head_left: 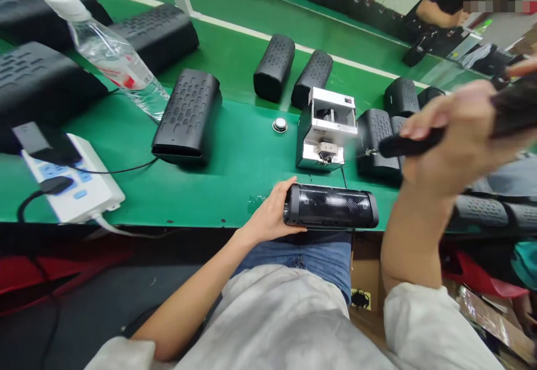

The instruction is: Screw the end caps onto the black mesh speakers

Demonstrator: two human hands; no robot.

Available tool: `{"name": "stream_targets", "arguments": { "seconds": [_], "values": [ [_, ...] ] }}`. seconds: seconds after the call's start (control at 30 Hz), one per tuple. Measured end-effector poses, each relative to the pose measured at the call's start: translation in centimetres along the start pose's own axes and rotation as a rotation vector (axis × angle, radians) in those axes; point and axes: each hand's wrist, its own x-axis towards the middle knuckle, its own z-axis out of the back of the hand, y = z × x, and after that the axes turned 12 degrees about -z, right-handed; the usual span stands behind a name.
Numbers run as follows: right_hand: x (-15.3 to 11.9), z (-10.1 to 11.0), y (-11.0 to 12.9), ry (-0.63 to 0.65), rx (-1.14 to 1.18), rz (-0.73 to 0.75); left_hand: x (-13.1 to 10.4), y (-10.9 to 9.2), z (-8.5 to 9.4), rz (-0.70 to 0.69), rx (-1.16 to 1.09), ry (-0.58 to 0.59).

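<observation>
My left hand grips the left end of a black cylindrical speaker, its glossy perforated side up, at the bench's front edge. Raised at the right, my right hand is closed around a black electric screwdriver, blurred by motion. Its metal bit points left, in front of several dark speaker housings. Just behind the held speaker stands a white and black screw feeder. A small round silver piece lies to the feeder's left.
On the green bench, a dark textured speaker stands left of centre. Farther left are a clear water bottle and a white power strip with cables. More housings stand behind. Another person's arm shows at the upper right.
</observation>
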Motion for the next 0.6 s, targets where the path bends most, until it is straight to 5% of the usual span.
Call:
{"name": "stream_targets", "arguments": {
  "seconds": [0.07,0.17,0.43,0.6],
  "values": [
    [-0.6,-3.1,-1.9,0.065,0.052,0.084,0.0,0.0,-0.1,0.008,0.002,-0.003],
    [-0.8,-5.0,-3.9,0.117,0.033,0.060,-0.1,0.0,-0.3,0.012,-0.001,-0.013],
    [-1.4,-3.0,-4.4,0.161,-0.119,-0.138,0.2,0.1,-0.5,-0.051,-0.011,-0.033],
    [-0.9,-2.7,-2.9,0.075,-0.031,0.090,0.3,0.3,-0.5,-0.081,-0.014,-0.028]
  ]
}}
